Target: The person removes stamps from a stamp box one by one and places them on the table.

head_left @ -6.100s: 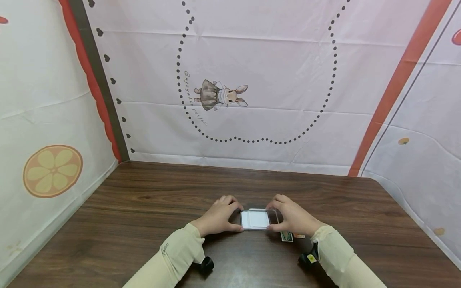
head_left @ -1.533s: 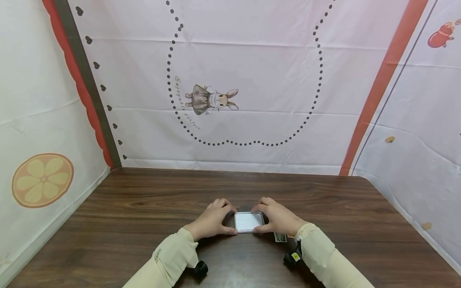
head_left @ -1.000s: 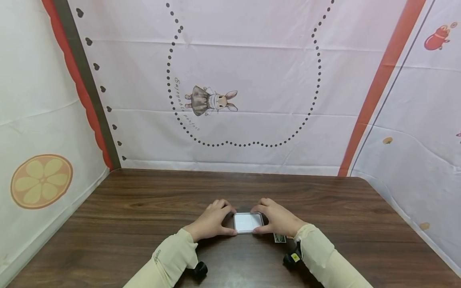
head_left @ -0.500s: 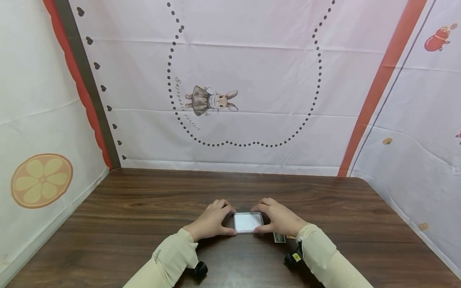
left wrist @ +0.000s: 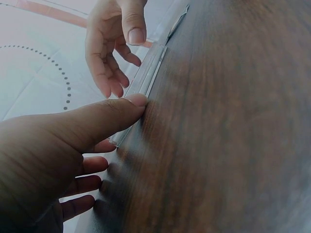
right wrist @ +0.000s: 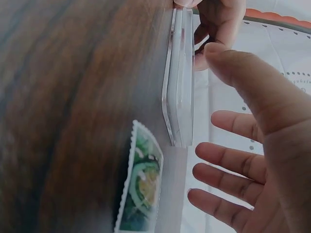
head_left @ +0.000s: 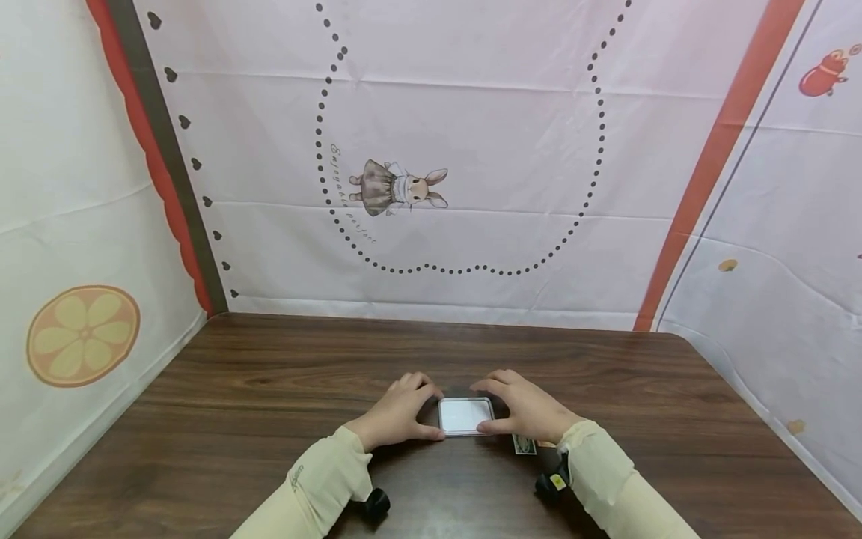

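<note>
A flat rectangular clear plastic case [head_left: 465,416] with a white inside lies on the table in front of me. My left hand [head_left: 397,415] holds its left end, thumb on the near edge and fingertips toward the far edge. At the right end my right hand [head_left: 527,410] hovers with thumb and fingers spread. The right wrist view shows those fingers apart from the case [right wrist: 180,82], the thumb above it. A green postage stamp [right wrist: 141,184] with a perforated edge lies just right of the case. An orange-toned piece [head_left: 546,445] beside it is mostly hidden by the right hand.
The dark wood-grain table [head_left: 303,359] stretches to a white printed cloth backdrop [head_left: 498,165], with more cloth on both sides. A black wrist camera [head_left: 376,505] hangs under the left sleeve, and another black wrist camera [head_left: 548,485] under the right.
About six seconds ago a clear part stuck out to the right of the white part; now the case's edges line up. The right thumb and fingers have just come slightly away from it.
</note>
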Demonstrator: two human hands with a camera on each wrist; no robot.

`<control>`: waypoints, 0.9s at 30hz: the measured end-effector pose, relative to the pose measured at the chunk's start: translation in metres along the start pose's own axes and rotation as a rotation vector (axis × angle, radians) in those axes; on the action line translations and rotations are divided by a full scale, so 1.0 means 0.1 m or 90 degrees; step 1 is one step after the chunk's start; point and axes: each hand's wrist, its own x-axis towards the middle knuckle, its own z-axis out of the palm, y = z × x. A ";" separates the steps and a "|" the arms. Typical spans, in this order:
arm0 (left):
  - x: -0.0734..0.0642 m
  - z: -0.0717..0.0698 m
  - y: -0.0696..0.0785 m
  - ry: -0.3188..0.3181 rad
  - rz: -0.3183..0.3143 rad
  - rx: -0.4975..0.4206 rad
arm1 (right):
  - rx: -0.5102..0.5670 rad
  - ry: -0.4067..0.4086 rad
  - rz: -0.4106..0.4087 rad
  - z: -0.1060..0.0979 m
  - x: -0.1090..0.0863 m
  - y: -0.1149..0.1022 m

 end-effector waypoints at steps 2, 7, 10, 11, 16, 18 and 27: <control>-0.01 0.00 0.00 0.000 0.000 -0.001 | -0.003 0.000 0.008 0.00 -0.01 0.00; -0.01 -0.01 0.01 -0.004 -0.004 -0.006 | -0.004 0.009 0.018 -0.01 -0.03 0.01; -0.01 -0.01 0.01 -0.005 -0.004 -0.005 | -0.004 0.015 0.017 -0.02 -0.03 0.02; -0.01 -0.01 0.01 -0.005 -0.004 -0.004 | -0.005 0.015 0.020 -0.03 -0.04 0.02; -0.01 -0.02 0.00 -0.004 -0.006 -0.006 | 0.004 0.016 0.040 -0.03 -0.06 0.04; -0.01 -0.02 0.00 -0.004 -0.007 -0.007 | -0.005 0.022 0.044 -0.02 -0.07 0.05; 0.00 0.00 0.00 -0.002 -0.004 0.002 | -0.050 0.082 0.060 0.00 -0.10 0.09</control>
